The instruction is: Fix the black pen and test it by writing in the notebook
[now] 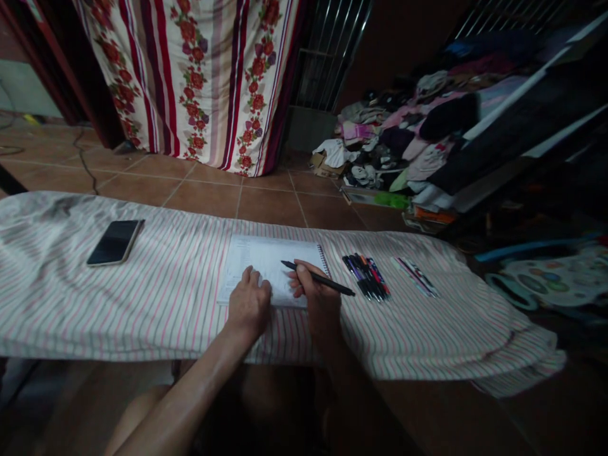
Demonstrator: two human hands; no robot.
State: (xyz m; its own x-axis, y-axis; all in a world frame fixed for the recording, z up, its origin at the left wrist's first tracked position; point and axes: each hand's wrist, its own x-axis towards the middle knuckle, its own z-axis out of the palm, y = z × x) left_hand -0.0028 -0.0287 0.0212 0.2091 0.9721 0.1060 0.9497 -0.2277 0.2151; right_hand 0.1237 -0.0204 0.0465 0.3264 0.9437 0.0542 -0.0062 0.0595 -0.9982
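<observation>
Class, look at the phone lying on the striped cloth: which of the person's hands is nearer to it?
Left. The left hand rests on the notebook, to the right of the phone. The right hand, holding a pen, lies farther right still.

Setting: a room in a home, dimly lit. Brown floor tiles (266, 202) are running under a low surface (166, 297) that is wearing a striped cloth. A floral curtain (209, 76) is hanging at the back. Clothes (403, 139) are lying heaped on the floor beside dark shelves (522, 120). A phone (114, 242) is resting on the cloth.
</observation>
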